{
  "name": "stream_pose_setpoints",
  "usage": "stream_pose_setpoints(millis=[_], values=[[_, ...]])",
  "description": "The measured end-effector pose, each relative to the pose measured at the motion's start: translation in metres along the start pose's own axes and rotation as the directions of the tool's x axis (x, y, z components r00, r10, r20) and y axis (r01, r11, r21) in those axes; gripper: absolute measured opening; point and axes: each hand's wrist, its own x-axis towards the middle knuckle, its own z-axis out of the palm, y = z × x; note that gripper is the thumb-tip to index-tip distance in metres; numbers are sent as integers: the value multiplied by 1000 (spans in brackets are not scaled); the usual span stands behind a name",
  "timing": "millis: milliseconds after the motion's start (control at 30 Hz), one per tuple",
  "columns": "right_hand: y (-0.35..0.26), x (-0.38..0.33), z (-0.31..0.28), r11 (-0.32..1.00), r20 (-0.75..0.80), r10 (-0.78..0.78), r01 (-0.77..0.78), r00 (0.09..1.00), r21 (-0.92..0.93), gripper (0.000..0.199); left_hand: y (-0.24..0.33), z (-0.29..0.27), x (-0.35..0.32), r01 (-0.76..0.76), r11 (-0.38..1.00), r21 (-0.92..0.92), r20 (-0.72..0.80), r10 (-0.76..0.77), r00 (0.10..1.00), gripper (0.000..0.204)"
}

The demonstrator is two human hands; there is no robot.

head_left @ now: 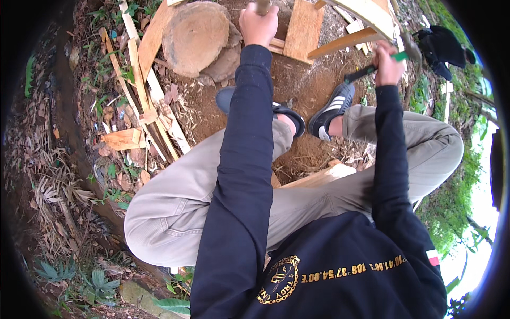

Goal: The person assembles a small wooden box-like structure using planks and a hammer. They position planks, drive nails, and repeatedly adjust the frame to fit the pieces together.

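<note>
Right hand (388,66) at 1 o'clock, fist closed round the green-and-black handle of a hammer-like tool (372,68); handle runs down-left toward the dark shoe with white stripes (332,110), head end near the top right rim, hard to make out.
Left hand (258,24) at 12 o'clock, fingers wrapped round a brown wooden stick (262,6) cut off by the top edge. Arm straight out, dark navy sleeve.
Just right of left hand: flat pale wooden board (303,29), with a thin wooden slat (345,42) angled across toward the right hand.
Left of it, 11 o'clock: round brown log slice (195,36) lying on bare reddish dirt (297,85).
10 o'clock: scatter of pale offcut wood strips (141,90) among dry leaves.
Person seated, khaki trousers, grey sandal (287,114) on left foot.
Black bag (441,47) at 2 o'clock, well apart.
</note>
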Motion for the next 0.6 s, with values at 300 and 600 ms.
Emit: stream_pose_setpoints(millis=[300, 600], values=[[27, 92, 81, 873, 245, -155, 249, 957, -419, 8, 23, 4, -65, 271, 877, -396, -176, -363, 915, 50], [48, 105, 108, 802, 286, -182, 310, 941, -510, 10, 9, 8, -100, 129, 991, 26, -283, -116, 952, 18]])
